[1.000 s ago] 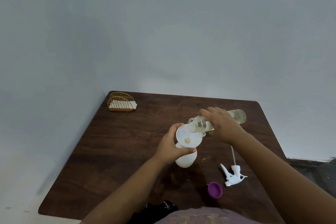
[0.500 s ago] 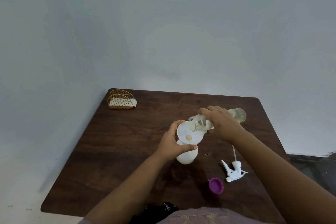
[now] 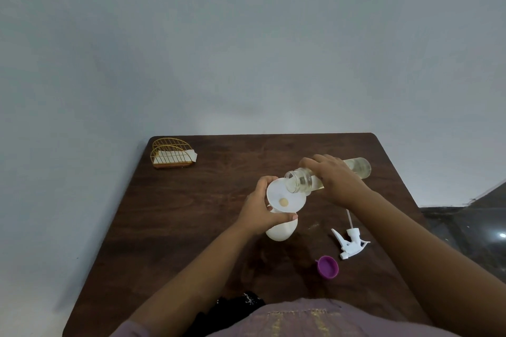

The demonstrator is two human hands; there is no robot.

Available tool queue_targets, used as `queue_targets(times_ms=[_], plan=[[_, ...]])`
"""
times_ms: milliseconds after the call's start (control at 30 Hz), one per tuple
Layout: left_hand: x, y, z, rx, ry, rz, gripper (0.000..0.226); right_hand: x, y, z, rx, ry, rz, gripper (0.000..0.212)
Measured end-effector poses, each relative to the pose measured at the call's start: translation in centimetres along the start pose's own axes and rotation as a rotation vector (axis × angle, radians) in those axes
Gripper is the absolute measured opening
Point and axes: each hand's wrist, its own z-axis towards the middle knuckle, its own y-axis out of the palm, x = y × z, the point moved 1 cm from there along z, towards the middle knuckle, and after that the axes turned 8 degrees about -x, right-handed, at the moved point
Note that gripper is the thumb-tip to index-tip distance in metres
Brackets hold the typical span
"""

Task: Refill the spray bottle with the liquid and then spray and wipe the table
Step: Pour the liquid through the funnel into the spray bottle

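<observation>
spray bottle (image 3: 282, 230): white, rounded, opaque plastic; stands near the table's middle, head off, mostly hidden under my left hand
funnel (image 3: 286, 198): white, round, smooth; sits in the bottle's neck, small tan spot at its centre hole
left hand (image 3: 260, 212): my fingers and thumb curl round the funnel rim and bottle top, gripping both
refill bottle (image 3: 356, 168): clear plastic cylinder, pale yellowish liquid inside; tipped almost flat, open mouth over the funnel's rim
right hand (image 3: 332, 178): wrapped round the refill bottle's middle, holding it tilted
spray head (image 3: 350, 243): white plastic trigger with thin dip tube, lying on the table right of the spray bottle
cap (image 3: 328, 267): purple, round, just in front of the spray head
table (image 3: 191, 227): dark brown wood grain, rounded corners
napkin holder (image 3: 172, 152): gold wire, arched, white napkins inside, far left corner
room: plain pale grey wall behind; dark floor at right
</observation>
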Motion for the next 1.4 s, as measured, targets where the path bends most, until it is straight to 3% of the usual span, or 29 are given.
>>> queue_targets(times_ms=[1400], plan=[[-0.44,-0.43,0.47,-0.085,-0.001,0.034,0.084,-0.60,-0.86,-0.20,0.029,0.055,-0.056,0.042]])
